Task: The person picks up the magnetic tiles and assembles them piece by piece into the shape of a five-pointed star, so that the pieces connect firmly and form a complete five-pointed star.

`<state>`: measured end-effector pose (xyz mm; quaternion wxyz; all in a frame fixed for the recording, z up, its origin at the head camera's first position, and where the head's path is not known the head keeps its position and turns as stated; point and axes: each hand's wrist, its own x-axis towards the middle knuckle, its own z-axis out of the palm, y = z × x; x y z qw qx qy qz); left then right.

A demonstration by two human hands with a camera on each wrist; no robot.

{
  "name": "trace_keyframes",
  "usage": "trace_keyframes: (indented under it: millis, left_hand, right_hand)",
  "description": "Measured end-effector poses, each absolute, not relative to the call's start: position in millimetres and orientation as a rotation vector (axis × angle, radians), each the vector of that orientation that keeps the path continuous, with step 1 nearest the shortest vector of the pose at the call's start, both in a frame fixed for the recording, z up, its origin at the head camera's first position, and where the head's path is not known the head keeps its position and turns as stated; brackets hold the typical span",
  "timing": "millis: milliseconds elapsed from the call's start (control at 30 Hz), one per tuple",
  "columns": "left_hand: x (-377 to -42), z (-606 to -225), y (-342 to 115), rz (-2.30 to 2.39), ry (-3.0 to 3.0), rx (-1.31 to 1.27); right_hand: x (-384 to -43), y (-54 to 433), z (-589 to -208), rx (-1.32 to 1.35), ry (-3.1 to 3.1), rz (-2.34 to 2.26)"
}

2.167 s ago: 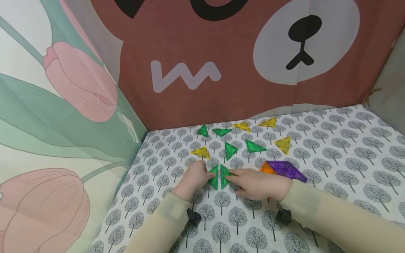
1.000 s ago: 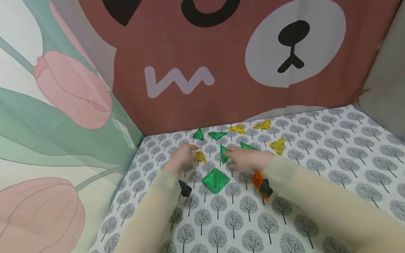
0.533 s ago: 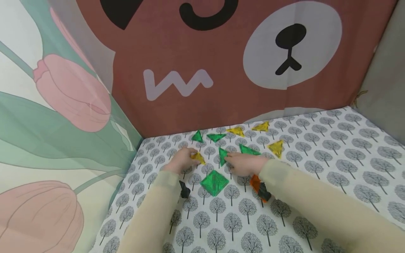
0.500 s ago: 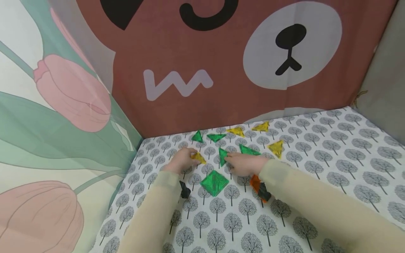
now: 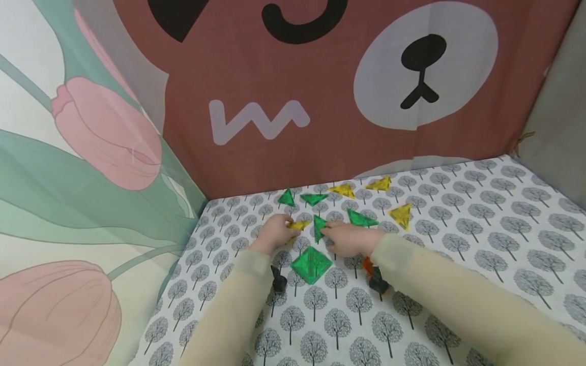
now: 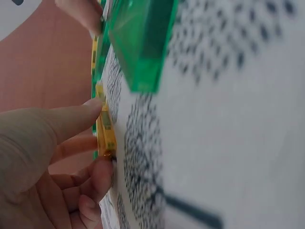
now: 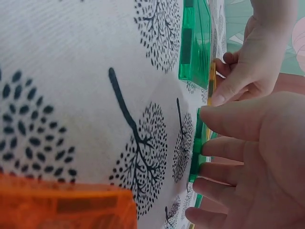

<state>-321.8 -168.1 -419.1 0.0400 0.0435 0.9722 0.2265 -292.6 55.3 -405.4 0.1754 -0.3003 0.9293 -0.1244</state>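
My left hand [image 5: 273, 235] pinches a translucent yellow triangular magnetic tile [image 5: 299, 224]; the left wrist view shows the thumb on top of its yellow edge [image 6: 106, 131]. Just to its right, a green triangular tile [image 5: 318, 229] lies on the cloth, its edge facing the yellow one across a narrow gap. My right hand [image 5: 350, 238] has its nearly straight fingertips against that green tile, along its side [image 7: 196, 157] in the right wrist view. Nearer to me, two green triangles sit edge to edge as a green diamond [image 5: 311, 265].
Behind the hands lie loose green triangles [image 5: 361, 218] and yellow triangles [image 5: 401, 216], several in all. Orange tile [image 7: 62, 210] is partly under my right wrist. A tree-print cloth [image 5: 316, 325] covers the surface, with a brown bear-print backdrop [image 5: 256, 168] behind.
The two green triangles once held apart now form a diamond. Both hands have since moved farther back; the left has shifted the yellow tile rightward, and the right's green tile has slid slightly left.
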Motion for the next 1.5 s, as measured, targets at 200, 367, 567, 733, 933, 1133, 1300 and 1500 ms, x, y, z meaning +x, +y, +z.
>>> trace_keyframes:
  millis: [200,367,567,733,933,1133,1300,1500]
  left_hand:
    - [-320.7,-421.1,-157.5,0.789,2.996,0.077]
    - [-324.4,-426.3,-152.2,0.858,2.978,0.015]
    - [-328.6,-429.2,-150.9,0.926,2.939,-0.026]
    - [-330.0,-430.5,-151.2,0.936,2.922,-0.036]
    - [-328.9,-429.9,-150.7,0.956,2.921,-0.057]
    - [-327.2,-427.0,-150.1,0.991,2.919,-0.042]
    - [-328.7,-426.6,-150.0,0.952,2.927,-0.05]
    - [-325.4,-418.0,-145.7,0.841,2.968,-0.196]
  right_hand:
    - [-295.0,52.2,-408.7,-0.851,2.627,-0.37]
    - [-295.6,52.6,-411.9,-0.875,2.622,-0.399]
    - [-298.3,53.3,-415.1,-0.901,2.631,-0.409]
    - [-299.6,52.0,-416.6,-0.917,2.626,-0.409]
    - [-299.2,50.7,-418.9,-0.944,2.639,-0.423]
    - [-299.2,48.0,-419.1,-0.969,2.643,-0.442]
    - [-300.0,47.9,-418.2,-0.963,2.63,-0.487]
    - [-304.0,59.8,-411.4,-0.97,2.61,-0.633]
